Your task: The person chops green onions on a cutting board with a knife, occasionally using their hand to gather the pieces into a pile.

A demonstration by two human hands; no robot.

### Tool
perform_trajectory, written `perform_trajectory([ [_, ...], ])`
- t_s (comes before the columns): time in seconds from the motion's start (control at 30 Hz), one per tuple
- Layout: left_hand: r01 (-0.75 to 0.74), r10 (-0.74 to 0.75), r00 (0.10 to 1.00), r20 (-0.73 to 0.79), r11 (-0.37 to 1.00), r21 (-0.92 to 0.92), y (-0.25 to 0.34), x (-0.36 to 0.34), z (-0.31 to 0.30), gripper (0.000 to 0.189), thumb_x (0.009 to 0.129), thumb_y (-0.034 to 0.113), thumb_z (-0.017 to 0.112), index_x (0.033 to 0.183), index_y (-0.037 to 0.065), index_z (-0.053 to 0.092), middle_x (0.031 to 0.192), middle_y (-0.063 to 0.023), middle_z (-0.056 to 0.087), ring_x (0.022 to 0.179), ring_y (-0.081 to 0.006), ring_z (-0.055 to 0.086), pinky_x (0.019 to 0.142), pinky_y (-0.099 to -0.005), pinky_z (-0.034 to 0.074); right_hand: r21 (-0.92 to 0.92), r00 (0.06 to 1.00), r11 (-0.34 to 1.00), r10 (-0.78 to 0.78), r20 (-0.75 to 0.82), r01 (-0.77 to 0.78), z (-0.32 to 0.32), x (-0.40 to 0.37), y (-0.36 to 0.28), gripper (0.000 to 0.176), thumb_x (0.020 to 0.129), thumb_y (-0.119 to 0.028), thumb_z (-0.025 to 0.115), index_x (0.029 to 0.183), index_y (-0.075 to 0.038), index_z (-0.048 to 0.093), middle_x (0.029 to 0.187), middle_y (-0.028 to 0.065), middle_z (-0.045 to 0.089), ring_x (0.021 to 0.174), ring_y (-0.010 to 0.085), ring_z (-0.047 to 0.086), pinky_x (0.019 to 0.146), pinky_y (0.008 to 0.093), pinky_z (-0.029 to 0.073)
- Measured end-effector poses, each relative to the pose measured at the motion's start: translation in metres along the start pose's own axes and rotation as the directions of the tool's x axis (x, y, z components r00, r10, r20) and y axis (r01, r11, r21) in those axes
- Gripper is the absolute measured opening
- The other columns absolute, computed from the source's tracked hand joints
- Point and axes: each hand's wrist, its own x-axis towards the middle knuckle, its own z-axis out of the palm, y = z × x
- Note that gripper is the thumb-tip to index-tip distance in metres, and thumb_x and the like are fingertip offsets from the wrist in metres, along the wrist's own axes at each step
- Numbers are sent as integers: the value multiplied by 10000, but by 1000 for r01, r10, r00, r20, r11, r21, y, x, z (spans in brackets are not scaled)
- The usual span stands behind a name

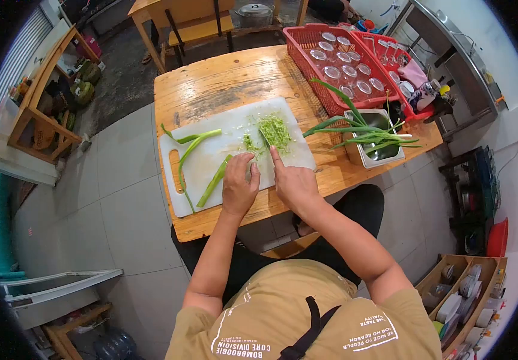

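Bordering the cutting board point(229, 129) sit a crate point(307, 72) and scallion tub point(379, 162).

A white cutting board point(211, 157) is laid on a wooden table point(223, 78). A green onion stalk point(214, 181) is pinned to the board under the curled fingers of the left hand point(239, 186). Just to its right, a knife point(265, 137) is gripped in the right hand point(293, 183), with the forefinger stretched along the blade. A pile of chopped onion point(275, 130) is heaped at the board's far side. Whole onions point(361, 129) are laid across a metal tub point(361, 159) to the right, and glasses point(343, 72) are racked in a red basket point(307, 54) beyond.
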Motion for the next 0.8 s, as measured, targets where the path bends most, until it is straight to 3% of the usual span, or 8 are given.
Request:
perform_trajectory([
  [0.23, -2, 2, 1000, -31, 1000, -12, 0, 1, -1, 211, 959, 66, 651, 1162, 8, 650, 1150, -201, 683, 1101, -402, 645, 979, -466, 513, -9, 999, 1000, 3, 44, -3, 1, 1, -4, 745, 939, -141, 586, 1631, -42, 331, 655, 137, 687, 572, 325, 685, 540, 460, 534],
  [0.43, 29, -31, 998, -46, 998, -47, -2, 1, -3, 200, 962, 59, 644, 1155, 7, 649, 1146, -196, 677, 1094, -399, 644, 974, -461, 515, -22, 986, 999, 33, 163, -30, -12, -11, -18, 810, 911, -117, 573, 1650, -20, 254, 729, 139, 731, 632, 307, 721, 573, 445, 562],
  [0.73, 37, -41, 997, -69, 998, -53, -5, 0, -2, 188, 972, 70, 631, 1149, 10, 653, 1148, -187, 676, 1096, -400, 641, 975, -462, 514, -14, 990, 1000, -7, 137, 8, -5, -7, -21, 814, 908, -122, 581, 1652, -38, 262, 728, 135, 730, 639, 305, 723, 596, 440, 571],
  [0.8, 41, -46, 996, -72, 997, -61, -4, 1, -2, 184, 973, 71, 632, 1146, 12, 654, 1147, -181, 677, 1088, -390, 643, 972, -457, 517, -24, 998, 1000, 2, 56, 0, -4, -4, -18, 709, 971, -151, 559, 1636, -67, 328, 667, 141, 699, 574, 322, 691, 543, 452, 533],
])
